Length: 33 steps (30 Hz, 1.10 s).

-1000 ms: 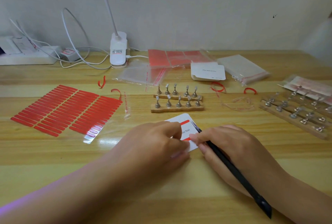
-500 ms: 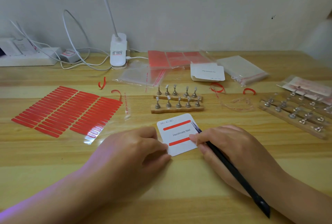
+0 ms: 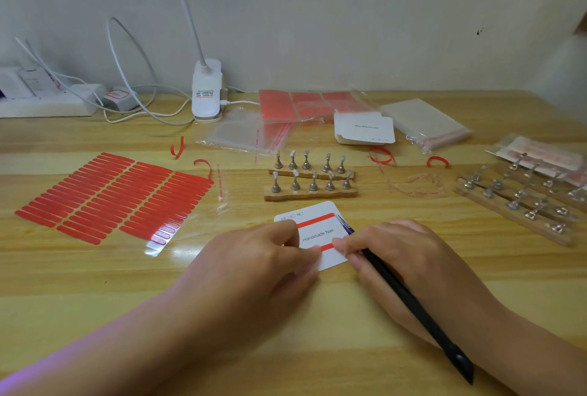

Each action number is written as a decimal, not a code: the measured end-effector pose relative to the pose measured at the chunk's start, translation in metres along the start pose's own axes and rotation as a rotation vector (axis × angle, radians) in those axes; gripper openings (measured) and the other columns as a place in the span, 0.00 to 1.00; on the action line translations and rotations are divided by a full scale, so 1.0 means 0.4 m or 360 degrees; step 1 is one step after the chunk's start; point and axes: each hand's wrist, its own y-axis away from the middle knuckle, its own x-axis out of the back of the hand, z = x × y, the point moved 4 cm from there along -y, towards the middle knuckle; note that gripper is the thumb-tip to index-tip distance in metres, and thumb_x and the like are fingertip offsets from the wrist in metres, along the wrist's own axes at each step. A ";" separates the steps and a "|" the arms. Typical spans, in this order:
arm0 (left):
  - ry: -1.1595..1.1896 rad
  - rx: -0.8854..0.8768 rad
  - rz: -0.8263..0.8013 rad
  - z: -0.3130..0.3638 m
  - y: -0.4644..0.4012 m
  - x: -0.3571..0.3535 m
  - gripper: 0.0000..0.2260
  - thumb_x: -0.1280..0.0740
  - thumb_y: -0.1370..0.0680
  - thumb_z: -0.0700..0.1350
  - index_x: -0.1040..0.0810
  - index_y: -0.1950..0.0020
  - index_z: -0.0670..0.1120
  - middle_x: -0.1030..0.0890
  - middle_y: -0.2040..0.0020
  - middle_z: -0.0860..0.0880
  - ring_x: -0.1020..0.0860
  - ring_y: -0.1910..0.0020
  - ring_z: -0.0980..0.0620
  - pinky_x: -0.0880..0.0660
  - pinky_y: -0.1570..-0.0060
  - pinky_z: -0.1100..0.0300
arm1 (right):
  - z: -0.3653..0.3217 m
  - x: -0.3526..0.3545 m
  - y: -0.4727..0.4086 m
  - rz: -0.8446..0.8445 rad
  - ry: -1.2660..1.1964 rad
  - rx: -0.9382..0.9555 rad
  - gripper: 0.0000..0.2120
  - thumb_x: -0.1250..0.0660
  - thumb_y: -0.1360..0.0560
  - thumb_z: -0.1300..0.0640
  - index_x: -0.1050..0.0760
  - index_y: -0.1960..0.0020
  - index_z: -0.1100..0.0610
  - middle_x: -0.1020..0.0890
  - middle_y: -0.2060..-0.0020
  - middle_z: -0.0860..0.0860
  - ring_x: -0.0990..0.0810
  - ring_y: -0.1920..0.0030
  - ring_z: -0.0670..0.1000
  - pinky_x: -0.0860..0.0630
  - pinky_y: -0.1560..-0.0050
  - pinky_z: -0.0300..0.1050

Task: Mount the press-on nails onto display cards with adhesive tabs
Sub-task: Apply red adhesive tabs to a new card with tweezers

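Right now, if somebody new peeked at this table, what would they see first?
Probably the big sheet of bright red adhesive strips lying flat on the left of the wooden table. Next, both hands in the middle: the left hand and right hand pinch a small white card printed Handmade Nail, and the right hand also grips long black tweezers.

On the bench (image 3: 95,284), left hand (image 3: 254,271) pinches the lower red strip (image 3: 327,247) on the card (image 3: 317,235), right hand (image 3: 409,265) holds black tweezers (image 3: 413,303), tab sheet (image 3: 111,195) left, nail stands (image 3: 309,176) behind.
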 end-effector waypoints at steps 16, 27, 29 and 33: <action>0.0334 0.0053 0.0073 -0.060 0.018 0.010 0.13 0.40 0.27 0.56 0.17 0.58 0.53 0.26 0.62 0.58 0.27 0.68 0.59 0.26 0.73 0.59 | 0.052 0.059 0.011 0.0069 0.0178 -0.0254 0.07 0.37 0.28 0.52 0.22 0.57 0.53 0.21 0.67 0.46 0.22 0.65 0.49 0.32 0.57 0.40; 0.0337 -0.0005 0.0109 -0.071 0.027 0.024 0.12 0.38 0.27 0.53 0.16 0.57 0.51 0.21 0.58 0.57 0.24 0.63 0.60 0.25 0.71 0.61 | 0.082 0.045 0.000 -0.0137 0.0345 -0.0523 0.14 0.30 0.34 0.69 0.22 0.52 0.55 0.18 0.59 0.48 0.19 0.57 0.53 0.33 0.59 0.44; 0.0312 -0.0017 0.0117 -0.070 0.025 0.024 0.12 0.37 0.27 0.53 0.16 0.57 0.51 0.21 0.57 0.57 0.24 0.63 0.61 0.25 0.71 0.61 | 0.083 0.042 -0.004 -0.0184 0.0356 -0.0518 0.12 0.32 0.32 0.68 0.22 0.51 0.56 0.18 0.58 0.49 0.19 0.56 0.54 0.32 0.59 0.45; 0.0317 -0.0021 0.0134 -0.069 0.024 0.023 0.12 0.37 0.27 0.53 0.16 0.56 0.51 0.20 0.57 0.57 0.25 0.62 0.62 0.24 0.69 0.61 | 0.080 0.041 -0.014 -0.0309 0.0415 -0.0445 0.11 0.34 0.30 0.66 0.21 0.50 0.57 0.22 0.60 0.49 0.21 0.58 0.53 0.27 0.59 0.49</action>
